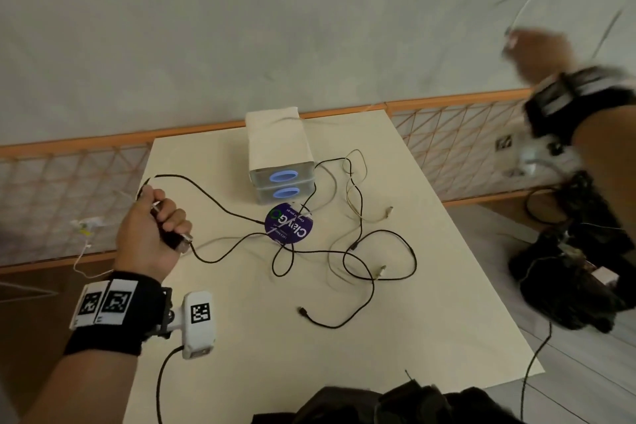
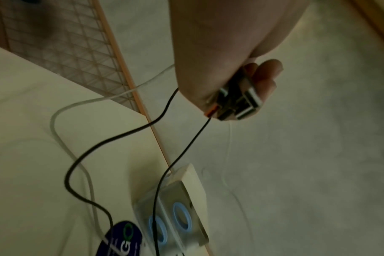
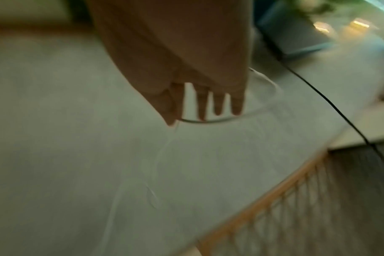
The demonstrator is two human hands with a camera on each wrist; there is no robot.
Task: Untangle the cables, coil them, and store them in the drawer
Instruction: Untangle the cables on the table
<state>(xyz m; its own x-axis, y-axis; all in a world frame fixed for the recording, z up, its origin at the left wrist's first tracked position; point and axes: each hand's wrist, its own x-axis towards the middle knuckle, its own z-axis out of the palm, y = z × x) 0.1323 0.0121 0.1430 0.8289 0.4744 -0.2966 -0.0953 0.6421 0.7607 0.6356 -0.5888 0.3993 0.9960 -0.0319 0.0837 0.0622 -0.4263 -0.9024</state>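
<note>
Cables (image 1: 344, 244), black and white, are seen spread in a loose tangle over the middle of a pale table (image 1: 430, 303), with several plug ends lying free on the surface. A round purple sticker (image 1: 289, 223) is crossed by some of the strands. Just beyond it, toward the far edge, a small drawer unit (image 1: 280, 162) is set, with two drawers stacked one above the other, each with a blue oval handle; both are seen pushed in.

At the left edge of the table the left hand (image 1: 151, 234) is held in a fist. Its fingers (image 2: 266, 76) are curled round a bundle of plugs (image 2: 239, 102), whose metal ends are shown sticking out below the fist in the left wrist view. Two black strands and a white one are seen trailing from this hand down toward the sticker.

The right hand (image 1: 540, 52) is raised high at the far right, well above and apart from the table, and is badly blurred. In the right wrist view a thin white cable (image 3: 213, 121) is seen pinched between the thumb and a fingertip (image 3: 171, 119), while the other fingers are held fairly straight and pointed downward. The cable is looped out to the right of the hand, and a faint length of it is seen hanging below.

A dark bag (image 1: 564, 286) is seen on the floor to the right of the table, and an orange-framed mesh fence (image 1: 464, 138) runs behind.
</note>
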